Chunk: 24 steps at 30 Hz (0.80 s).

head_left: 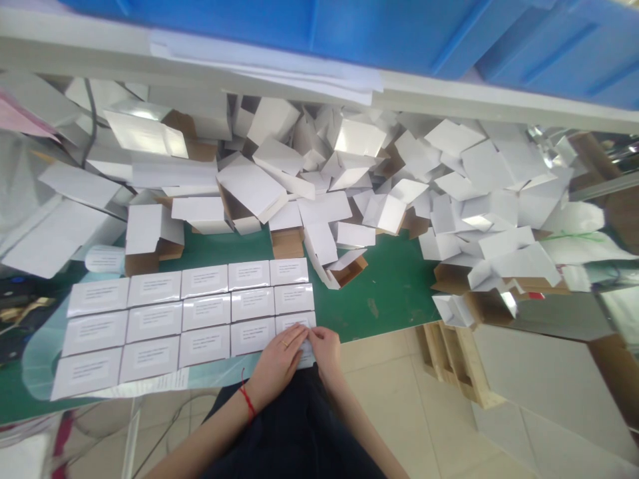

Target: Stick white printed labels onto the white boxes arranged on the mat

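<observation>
Rows of closed white boxes (206, 311), each with a printed label (152, 352), lie side by side along the table's near edge. At the near right corner of this block is a white box (307, 360), mostly covered by my hands. My left hand (279, 356) lies over it with the fingers stretched out flat across its top. A ring and a red string bracelet show on that hand and wrist. My right hand (327, 351) is closed at the box's right side, its fingertips bent against the label area and close to the left fingertips.
A large heap of open white cartons (344, 169) with brown insides fills the back of the green table (379, 293). Above it runs a shelf with blue bins (379, 33). A roll of labels (104, 259) stands left; a wooden pallet (456, 362) and large cartons (554, 392) are right.
</observation>
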Each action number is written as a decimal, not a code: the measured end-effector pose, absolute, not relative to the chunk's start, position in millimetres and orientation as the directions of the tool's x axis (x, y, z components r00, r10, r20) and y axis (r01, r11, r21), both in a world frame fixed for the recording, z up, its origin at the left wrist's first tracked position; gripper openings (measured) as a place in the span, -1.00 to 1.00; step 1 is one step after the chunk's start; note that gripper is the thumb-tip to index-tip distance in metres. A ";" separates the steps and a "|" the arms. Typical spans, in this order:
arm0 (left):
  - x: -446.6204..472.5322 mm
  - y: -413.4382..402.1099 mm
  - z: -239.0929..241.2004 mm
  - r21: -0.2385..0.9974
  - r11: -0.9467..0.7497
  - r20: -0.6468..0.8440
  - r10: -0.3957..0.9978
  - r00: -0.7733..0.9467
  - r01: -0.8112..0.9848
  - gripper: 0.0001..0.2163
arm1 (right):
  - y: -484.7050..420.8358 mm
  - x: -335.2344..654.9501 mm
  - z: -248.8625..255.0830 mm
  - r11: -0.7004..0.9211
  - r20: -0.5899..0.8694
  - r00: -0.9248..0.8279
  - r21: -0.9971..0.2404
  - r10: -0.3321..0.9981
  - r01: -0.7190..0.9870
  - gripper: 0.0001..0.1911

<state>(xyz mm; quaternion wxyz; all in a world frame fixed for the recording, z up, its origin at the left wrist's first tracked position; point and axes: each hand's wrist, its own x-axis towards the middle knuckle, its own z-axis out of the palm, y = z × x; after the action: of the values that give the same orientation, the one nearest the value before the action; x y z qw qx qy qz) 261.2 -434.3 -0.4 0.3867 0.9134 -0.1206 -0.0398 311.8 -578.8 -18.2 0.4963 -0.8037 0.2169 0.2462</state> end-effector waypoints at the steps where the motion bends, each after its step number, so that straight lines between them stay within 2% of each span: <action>1: 260.9 -435.2 -1.6 0.713 -0.676 0.016 -0.253 0.967 -0.189 -0.59 | -578.7 311.9 -18.1 -0.415 -0.612 0.784 -0.690 -0.103 -0.593 -0.65; 15: 263.8 -439.1 -4.8 0.702 -0.687 -0.029 -0.291 0.956 -0.187 -0.55 | -579.2 312.5 -18.4 -0.428 -0.600 0.795 -0.699 -0.082 -0.572 -0.65; 24: 265.9 -431.0 -10.8 0.610 -0.750 0.037 -0.296 0.955 -0.256 -0.58 | -579.7 315.6 -16.9 -0.439 -0.611 0.788 -0.689 -0.074 -0.576 -0.65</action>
<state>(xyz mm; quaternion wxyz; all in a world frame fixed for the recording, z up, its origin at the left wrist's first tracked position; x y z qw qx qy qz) 265.9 -431.0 -10.8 0.3212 0.9349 -0.1476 -0.0311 315.6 -579.7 -16.9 0.4901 -0.8086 0.2012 0.2561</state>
